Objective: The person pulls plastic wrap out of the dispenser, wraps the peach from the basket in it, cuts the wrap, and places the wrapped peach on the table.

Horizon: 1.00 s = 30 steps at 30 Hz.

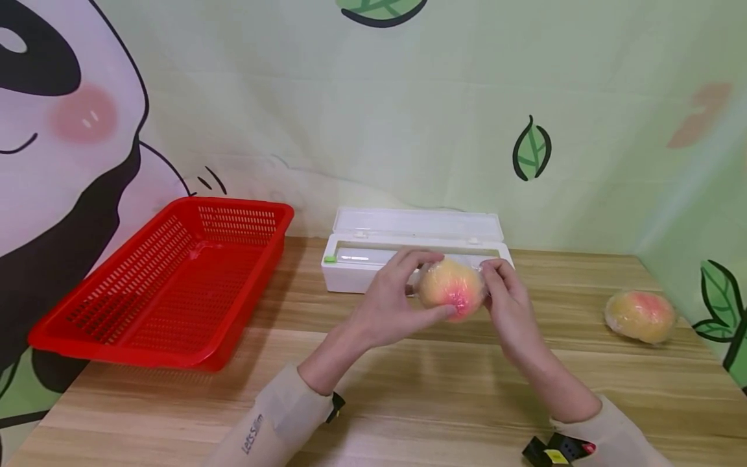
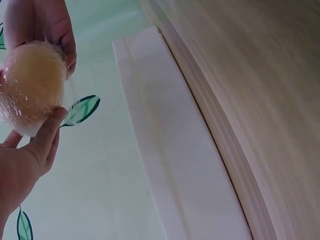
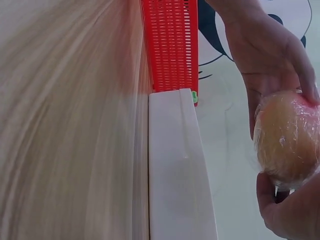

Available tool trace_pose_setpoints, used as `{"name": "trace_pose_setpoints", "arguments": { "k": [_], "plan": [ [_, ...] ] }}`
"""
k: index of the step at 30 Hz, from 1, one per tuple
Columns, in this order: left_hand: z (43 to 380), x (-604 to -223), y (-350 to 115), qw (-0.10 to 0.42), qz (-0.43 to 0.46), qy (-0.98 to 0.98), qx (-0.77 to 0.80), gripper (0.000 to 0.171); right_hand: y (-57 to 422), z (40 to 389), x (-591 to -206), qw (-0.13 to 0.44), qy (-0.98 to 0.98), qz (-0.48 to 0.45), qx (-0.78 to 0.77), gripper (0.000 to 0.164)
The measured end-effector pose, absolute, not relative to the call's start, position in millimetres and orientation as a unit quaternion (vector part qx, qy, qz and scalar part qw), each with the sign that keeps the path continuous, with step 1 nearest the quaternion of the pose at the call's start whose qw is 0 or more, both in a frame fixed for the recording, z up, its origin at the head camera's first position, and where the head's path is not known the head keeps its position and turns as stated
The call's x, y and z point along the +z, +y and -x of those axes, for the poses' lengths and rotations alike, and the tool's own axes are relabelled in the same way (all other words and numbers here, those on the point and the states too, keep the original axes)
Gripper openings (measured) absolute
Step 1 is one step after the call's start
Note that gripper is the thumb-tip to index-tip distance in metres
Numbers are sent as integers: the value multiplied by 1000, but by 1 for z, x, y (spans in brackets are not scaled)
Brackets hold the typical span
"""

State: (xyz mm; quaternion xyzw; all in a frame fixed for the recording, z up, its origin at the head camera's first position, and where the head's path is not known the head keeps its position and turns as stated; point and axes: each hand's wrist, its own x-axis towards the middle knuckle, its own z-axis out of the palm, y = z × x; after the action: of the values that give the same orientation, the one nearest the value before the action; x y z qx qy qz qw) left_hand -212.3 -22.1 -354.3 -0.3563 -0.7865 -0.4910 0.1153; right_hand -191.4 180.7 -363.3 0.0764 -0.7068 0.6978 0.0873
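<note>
A yellow and pink peach [image 1: 452, 289], wrapped in clear plastic wrap, is held up in front of the white box. My left hand [image 1: 390, 299] grips its left side, thumb across the front and fingers behind. At the right end of the peach, my right hand [image 1: 513, 311] pinches the plastic wrap between thumb and fingers. In the left wrist view the wrinkled film shines all over the peach [image 2: 36, 82]. The right wrist view shows the left hand [image 3: 267, 55] above the peach [image 3: 287, 137] and the right hand [image 3: 295, 210] below it.
A white cling film dispenser box [image 1: 350, 280] stands with its lid raised against the wall, a green slider at its left. To the left lies a red plastic basket [image 1: 224, 350]. Another wrapped peach [image 1: 640, 316] sits at the right of the wooden table [image 1: 443, 402].
</note>
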Motion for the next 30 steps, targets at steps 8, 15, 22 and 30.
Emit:
{"name": "trace_pose_setpoints", "arguments": {
  "k": [8, 15, 22, 30],
  "plan": [
    [212, -356, -23, 54, 386, -770, -505, 62, 182, 191, -360, 73, -713, -58, 695, 33],
    [212, -355, -23, 27, 402, -758, -514, 62, 184, 190, -362, 66, -729, -72, 677, 37],
    [212, -356, -23, 34, 406, -767, -495, 63, 183, 189, -364, 58, -722, -71, 685, 33],
    [212, -356, -24, 12, 394, -764, -510, 76, 178, 189, -365, 55, -696, -65, 713, 26]
  ]
}}
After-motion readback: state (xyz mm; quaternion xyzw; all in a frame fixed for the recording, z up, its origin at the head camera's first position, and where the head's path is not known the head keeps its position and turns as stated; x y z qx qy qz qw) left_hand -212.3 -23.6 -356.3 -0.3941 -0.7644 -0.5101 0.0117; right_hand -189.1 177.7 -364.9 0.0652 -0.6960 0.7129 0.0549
